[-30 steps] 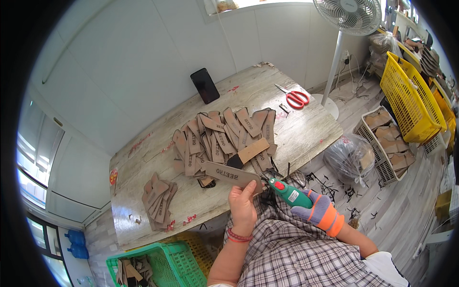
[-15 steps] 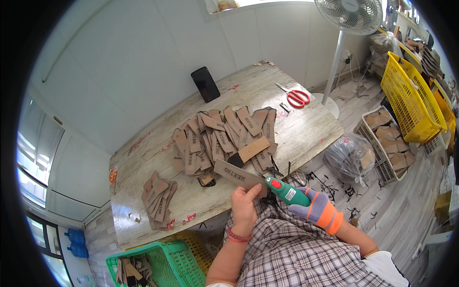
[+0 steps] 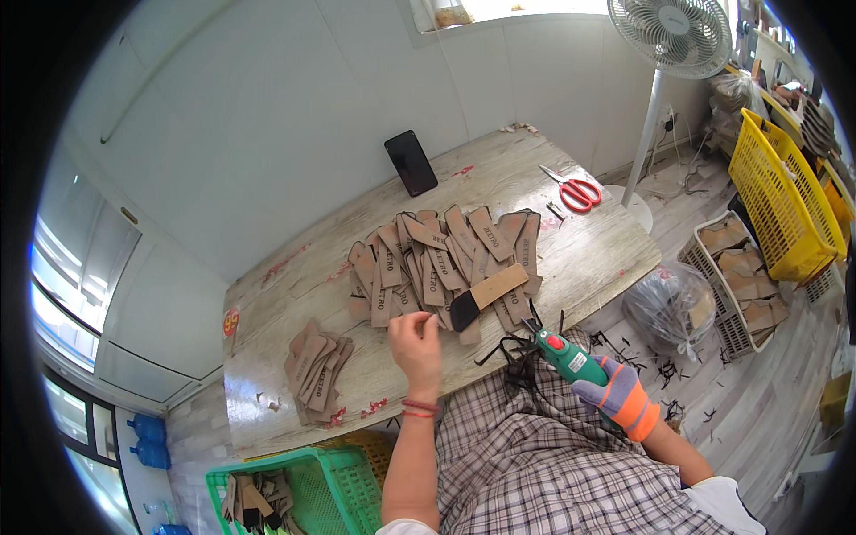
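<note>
My left hand (image 3: pixel 416 355), bare with red bracelets, is over the front edge of a pile of brown printed strips (image 3: pixel 437 267). Its fingers are pinched together; I cannot make out what is in them, if anything. A plain tan strip with a black end (image 3: pixel 489 292) lies across the pile, right of that hand. My right hand (image 3: pixel 620 397), in a grey and orange glove, grips a green handheld electric cutter (image 3: pixel 571 358) with a red button. Thin black offcuts (image 3: pixel 515 348) lie near its tip, at the table's edge over my checked apron.
A smaller stack of brown strips (image 3: pixel 316 370), a phone (image 3: pixel 411 164) and red-handled scissors (image 3: pixel 580 194) share the table (image 3: pixel 267 308). Below left stands a green basket (image 3: pixel 343 486). A fan (image 3: pixel 670 36), plastic bag (image 3: pixel 669 308), white crate (image 3: pixel 713 294) and yellow crate (image 3: pixel 776 205) are at right.
The printed strip is no longer seen in my left hand, which has moved left to the pile. The cutter has moved slightly right, and black offcuts now show by its tip. The view has shifted.
</note>
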Action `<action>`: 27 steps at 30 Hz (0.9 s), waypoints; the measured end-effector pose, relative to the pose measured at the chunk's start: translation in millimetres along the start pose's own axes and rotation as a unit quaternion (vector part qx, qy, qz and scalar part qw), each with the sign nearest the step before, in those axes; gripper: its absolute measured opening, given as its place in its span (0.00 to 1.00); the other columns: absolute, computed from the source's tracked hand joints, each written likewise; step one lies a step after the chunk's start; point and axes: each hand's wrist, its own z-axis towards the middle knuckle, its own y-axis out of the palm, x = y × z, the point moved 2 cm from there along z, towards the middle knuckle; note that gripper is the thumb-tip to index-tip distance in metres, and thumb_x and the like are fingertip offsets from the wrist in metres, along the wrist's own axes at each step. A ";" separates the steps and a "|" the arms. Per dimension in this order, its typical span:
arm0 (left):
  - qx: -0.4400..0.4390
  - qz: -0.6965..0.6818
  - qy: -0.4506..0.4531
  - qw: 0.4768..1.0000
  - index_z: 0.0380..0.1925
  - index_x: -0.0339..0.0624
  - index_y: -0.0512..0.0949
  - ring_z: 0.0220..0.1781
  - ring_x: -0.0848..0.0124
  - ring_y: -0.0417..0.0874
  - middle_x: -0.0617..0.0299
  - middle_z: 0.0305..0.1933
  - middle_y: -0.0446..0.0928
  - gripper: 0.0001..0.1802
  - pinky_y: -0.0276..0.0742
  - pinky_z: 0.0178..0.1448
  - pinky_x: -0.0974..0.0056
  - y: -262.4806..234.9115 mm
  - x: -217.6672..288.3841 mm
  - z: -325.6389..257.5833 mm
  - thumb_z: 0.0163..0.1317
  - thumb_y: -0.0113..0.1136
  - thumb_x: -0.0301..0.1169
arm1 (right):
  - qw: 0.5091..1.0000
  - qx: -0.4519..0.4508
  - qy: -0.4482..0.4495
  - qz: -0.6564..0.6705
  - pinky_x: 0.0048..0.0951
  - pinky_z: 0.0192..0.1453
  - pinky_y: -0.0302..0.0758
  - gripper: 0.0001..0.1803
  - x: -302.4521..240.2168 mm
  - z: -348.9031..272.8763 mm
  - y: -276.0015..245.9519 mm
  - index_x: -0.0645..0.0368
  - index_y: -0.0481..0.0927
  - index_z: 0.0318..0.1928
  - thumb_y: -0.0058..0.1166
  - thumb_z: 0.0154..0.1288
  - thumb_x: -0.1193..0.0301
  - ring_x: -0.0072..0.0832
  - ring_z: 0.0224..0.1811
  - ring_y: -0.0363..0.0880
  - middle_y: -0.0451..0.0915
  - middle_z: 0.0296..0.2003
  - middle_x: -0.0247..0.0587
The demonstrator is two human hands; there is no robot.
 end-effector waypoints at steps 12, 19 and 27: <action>-0.109 0.299 0.224 0.921 0.44 0.41 0.76 0.43 0.59 0.72 0.56 0.39 0.71 0.20 0.65 0.49 0.56 49.2 11.6 -10.8 0.48 0.63 0.30 | 1.000 0.017 -0.008 0.002 0.20 0.25 0.70 0.27 0.3 -3.5 -7.3 0.62 0.77 0.53 0.68 0.56 0.61 0.14 0.21 0.73 0.79 0.24 0.30; -0.043 0.087 0.211 0.973 0.33 0.42 0.77 0.39 0.59 0.75 0.59 0.34 0.73 0.11 0.68 0.45 0.57 5.7 51.1 4.6 0.46 0.60 0.22 | 0.995 0.017 -0.051 -0.079 0.20 0.28 0.72 0.29 -11.8 -5.1 -6.5 0.65 0.73 0.57 0.67 0.58 0.65 0.15 0.23 0.75 0.80 0.29 0.32; -0.040 -0.533 -0.195 0.822 0.35 0.41 0.75 0.35 0.77 0.79 0.66 0.36 0.80 0.04 0.75 0.42 0.72 -4.1 60.8 0.2 0.64 0.61 0.26 | 0.998 0.009 -0.064 -0.019 0.19 0.28 0.72 0.29 -40.0 -10.4 7.7 0.64 0.75 0.54 0.69 0.56 0.62 0.14 0.24 0.74 0.80 0.27 0.31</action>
